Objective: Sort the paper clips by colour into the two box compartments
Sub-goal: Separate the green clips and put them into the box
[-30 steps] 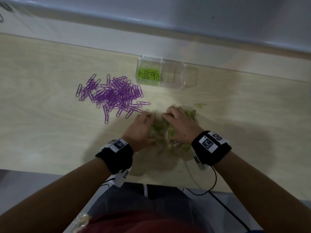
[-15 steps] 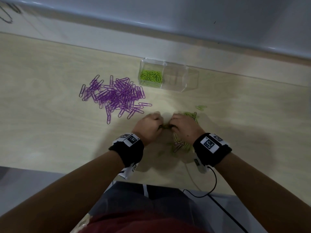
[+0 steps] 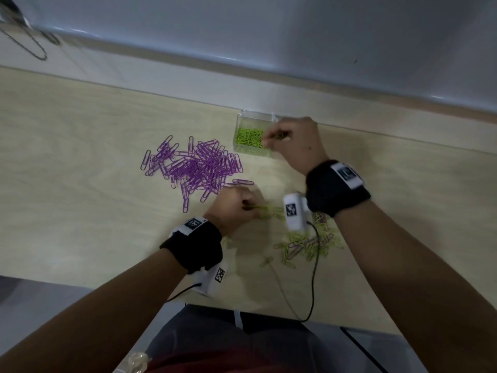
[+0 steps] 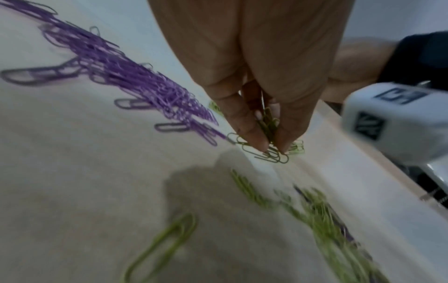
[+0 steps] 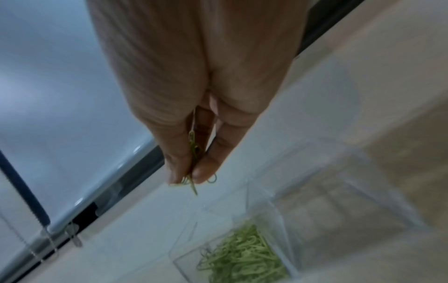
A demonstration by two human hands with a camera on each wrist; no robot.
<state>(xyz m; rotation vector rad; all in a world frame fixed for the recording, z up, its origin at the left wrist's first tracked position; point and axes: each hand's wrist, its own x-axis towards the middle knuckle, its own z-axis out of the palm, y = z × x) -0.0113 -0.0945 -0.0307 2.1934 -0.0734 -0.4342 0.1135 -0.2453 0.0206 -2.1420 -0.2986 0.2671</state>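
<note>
A clear two-compartment box [image 3: 243, 118] [image 5: 349, 193] stands at the table's far edge; its left compartment holds green paper clips [image 3: 248, 137] [image 5: 244, 254]. My right hand [image 3: 277, 137] [image 5: 191, 177] hovers over that box, pinching a few green clips [image 5: 192, 151]. My left hand [image 3: 246, 207] [image 4: 272, 146] is low over the table, pinching a bunch of green clips [image 4: 269, 122]. A pile of purple clips [image 3: 197, 165] [image 4: 126, 76] lies left of the box. A mixed, mostly green pile [image 3: 309, 242] [image 4: 324, 216] lies near the front edge.
The box's right compartment [image 5: 339, 206] shows no clips, and in the head view my right hand hides most of it. A black cable [image 3: 313, 275] runs from the right wrist camera [image 3: 294, 214] over the table's front edge. A wall ledge [image 3: 242, 68] runs behind the table.
My right hand has left the green pile and moved up and away to the box with clips in its pinch. The left hand stays by the pile, holding clips.
</note>
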